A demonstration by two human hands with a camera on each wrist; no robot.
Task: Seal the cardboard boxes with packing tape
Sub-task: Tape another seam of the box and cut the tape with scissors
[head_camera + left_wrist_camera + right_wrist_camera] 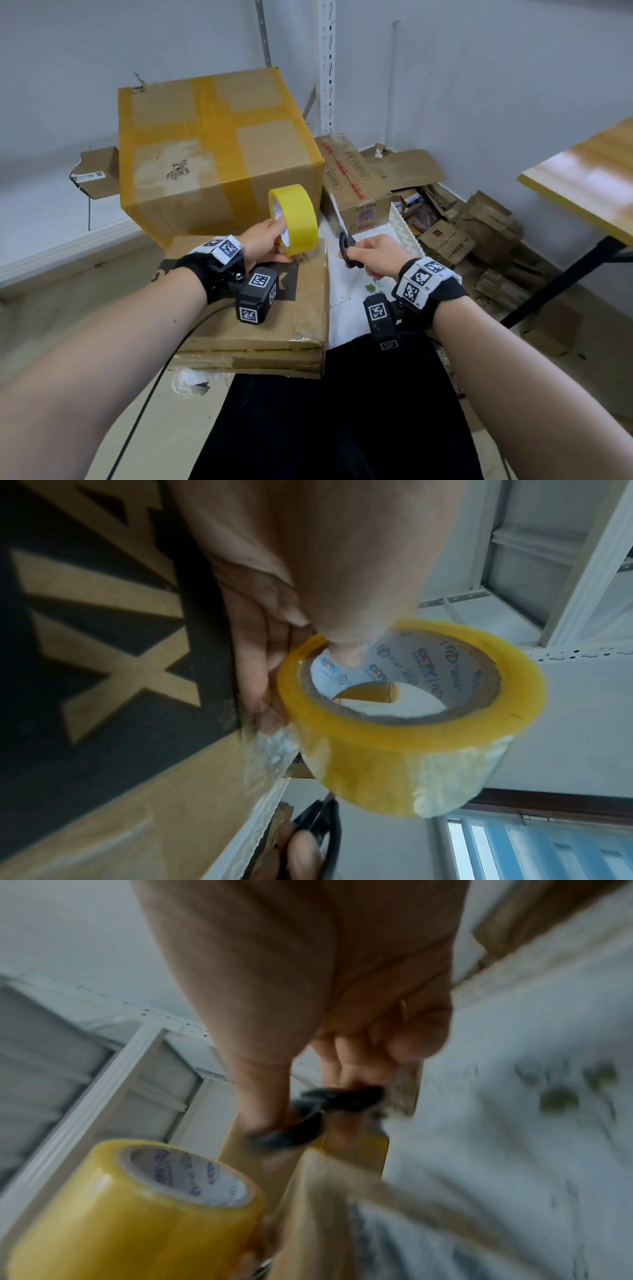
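A wooden tabletop [582,178] stands right, near a white slotted upright [327,61].

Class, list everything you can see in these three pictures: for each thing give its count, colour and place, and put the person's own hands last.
Roll of yellow packing tape: one, yellow, held above the flat box.
Black-handled scissors: one, black handles, right of the roll.
Flat brown cardboard box with black print: one, brown, under the left hand.
Large brown cardboard box crossed with yellowish tape: one, brown, behind the flat box.
Small brown carton with red print: one, right of the large box.
White embroidered cloth: one, white, under the scissors.
Loose cardboard boxes: several, brown, right corner.
Left hand: one, grips the roll.
Right hand: one, grips the scissors.
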